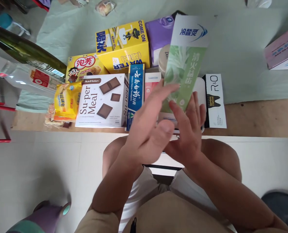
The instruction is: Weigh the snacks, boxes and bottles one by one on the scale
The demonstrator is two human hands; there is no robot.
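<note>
The left hand (149, 124) and right hand (189, 129) press a tall green-and-white toothpaste box (186, 61) between them, fingers straight rather than curled, its lower end caught between the palms and the rest rising beyond the fingertips. Just left of the left hand stands a blue toothpaste box (135, 90), then a Su-per Meal box (101, 100). Right of the right hand lies a white R&O box (215, 100) on the tabletop (260, 118).
</note>
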